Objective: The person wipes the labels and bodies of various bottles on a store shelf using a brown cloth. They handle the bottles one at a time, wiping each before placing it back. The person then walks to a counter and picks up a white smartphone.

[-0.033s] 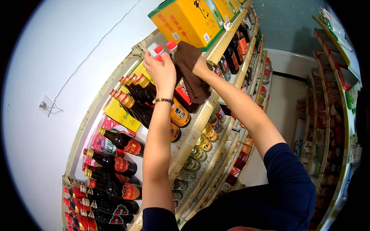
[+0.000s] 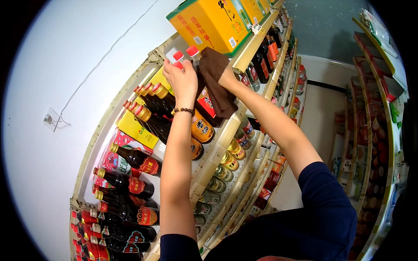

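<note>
A large yellow carton with green edging (image 2: pixel 213 21) is stood on the top shelf, with small white stickers at its lower corner. Below it, dark bottles (image 2: pixel 148 108) are ranged with gold caps and orange oval labels (image 2: pixel 202 128); a yellow box (image 2: pixel 135 130) is set behind them. Lower down, red-labelled dark bottles (image 2: pixel 126 185) are seen.

Your left hand (image 2: pixel 183 80) hides the red-capped bottle (image 2: pixel 177 56) below its cap. The brown cloth (image 2: pixel 216 80) covers your right hand's fingers.
</note>
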